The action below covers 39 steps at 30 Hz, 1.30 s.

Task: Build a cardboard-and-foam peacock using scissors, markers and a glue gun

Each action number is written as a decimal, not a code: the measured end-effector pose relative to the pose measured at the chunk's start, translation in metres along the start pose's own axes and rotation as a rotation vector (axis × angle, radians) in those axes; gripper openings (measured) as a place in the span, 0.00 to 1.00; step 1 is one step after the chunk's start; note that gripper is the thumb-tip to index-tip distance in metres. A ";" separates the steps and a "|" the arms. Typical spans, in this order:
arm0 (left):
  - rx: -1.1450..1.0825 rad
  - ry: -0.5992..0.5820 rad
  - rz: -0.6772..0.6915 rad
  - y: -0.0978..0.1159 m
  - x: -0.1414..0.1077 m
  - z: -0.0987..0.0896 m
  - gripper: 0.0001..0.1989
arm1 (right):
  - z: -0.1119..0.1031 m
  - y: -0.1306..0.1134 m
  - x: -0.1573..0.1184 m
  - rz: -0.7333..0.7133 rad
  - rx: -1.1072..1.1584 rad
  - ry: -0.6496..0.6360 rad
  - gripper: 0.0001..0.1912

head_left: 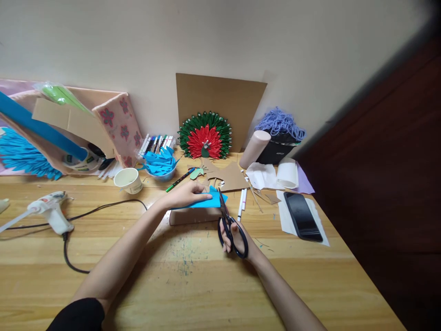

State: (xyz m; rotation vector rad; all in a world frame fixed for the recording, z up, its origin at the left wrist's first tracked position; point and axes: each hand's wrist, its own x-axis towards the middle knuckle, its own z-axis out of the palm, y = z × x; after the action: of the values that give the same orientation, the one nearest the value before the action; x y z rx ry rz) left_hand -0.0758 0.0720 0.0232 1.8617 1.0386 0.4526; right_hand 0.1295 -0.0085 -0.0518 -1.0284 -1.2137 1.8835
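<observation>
My left hand (188,194) is closed on a bright blue sheet (206,201), its thumb pressed on top. Fingers of my right hand (236,236) are through the handles of black scissors (225,215). The scissor blades point away from me and meet the right end of the blue sheet. Under the sheet lies a brownish box-like piece (195,216), partly hidden. Behind stands a red and green fan-shaped peacock craft (206,138) against a cardboard panel (220,96). Cut blue pieces (160,161) fill a bowl to the left of it.
A glue gun (53,211) with its cable and a paper cup (128,180) are at left. Cardboard scraps (232,177) and markers (242,202) lie beyond my hands. At right are a phone (303,216), a bottle (255,149) and a paper roll (287,173).
</observation>
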 end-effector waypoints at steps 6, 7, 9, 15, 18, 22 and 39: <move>0.103 0.052 0.007 0.003 -0.002 -0.001 0.23 | 0.000 -0.005 0.004 -0.029 0.045 0.106 0.35; 0.139 0.072 0.018 0.005 -0.002 0.001 0.23 | 0.000 -0.007 0.004 -0.050 0.058 0.124 0.34; 0.219 0.105 0.054 0.009 -0.002 0.008 0.22 | 0.001 -0.012 0.003 -0.111 0.071 0.181 0.30; 0.327 0.107 0.130 0.022 -0.002 0.032 0.17 | -0.002 -0.023 0.000 -0.185 -0.031 0.345 0.18; 0.223 0.187 0.065 0.014 -0.001 0.025 0.16 | -0.013 -0.028 0.000 -0.273 -0.022 0.479 0.18; -0.097 0.235 -0.120 -0.003 0.003 0.011 0.20 | -0.026 -0.038 -0.001 -0.360 0.038 0.562 0.16; -0.418 0.624 -0.079 0.015 0.005 0.026 0.17 | -0.002 -0.021 -0.013 -0.094 -0.131 -0.049 0.35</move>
State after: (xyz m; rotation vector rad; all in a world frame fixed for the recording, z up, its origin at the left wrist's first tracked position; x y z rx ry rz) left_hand -0.0486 0.0582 0.0222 1.3201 1.2918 1.1555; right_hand 0.1401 -0.0115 -0.0296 -0.9809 -1.4055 1.7850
